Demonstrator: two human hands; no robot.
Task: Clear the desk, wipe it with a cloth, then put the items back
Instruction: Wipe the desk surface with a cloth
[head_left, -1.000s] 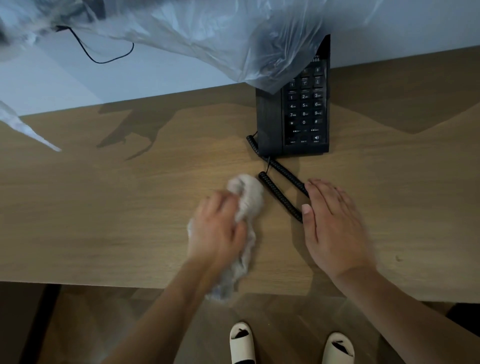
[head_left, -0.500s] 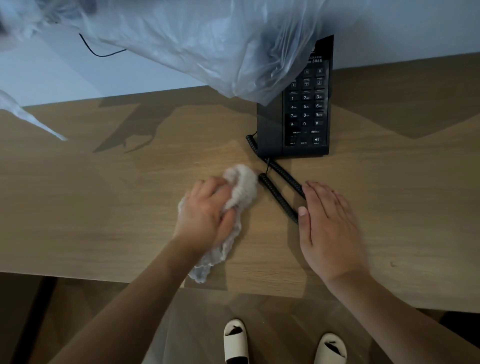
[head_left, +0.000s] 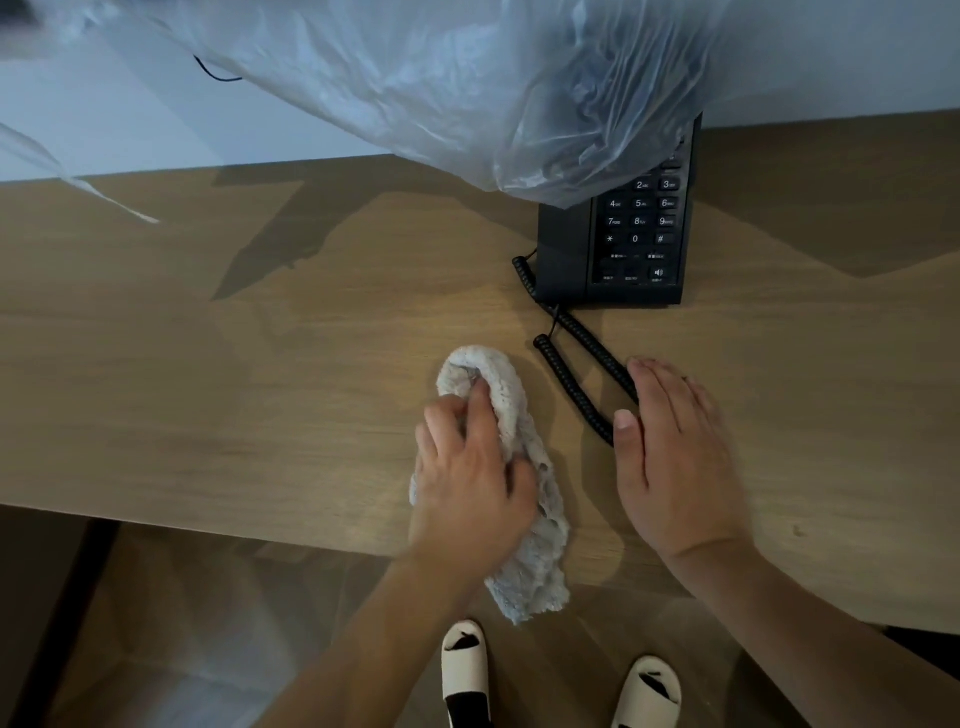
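Pale wall (head_left: 831, 52), wood-look floor (head_left: 208, 623)

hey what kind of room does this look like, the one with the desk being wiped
Probably a hotel room or a small office. A black corded phone with a keypad sits on a long wooden desk against a plain wall, and the person wears indoor slippers, which hints at a guest room.

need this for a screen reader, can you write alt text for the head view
A person's left hand presses a crumpled pale cloth onto a wooden desk, while the right hand rests flat on a black telephone's coiled cord. A clear plastic bag hangs above.
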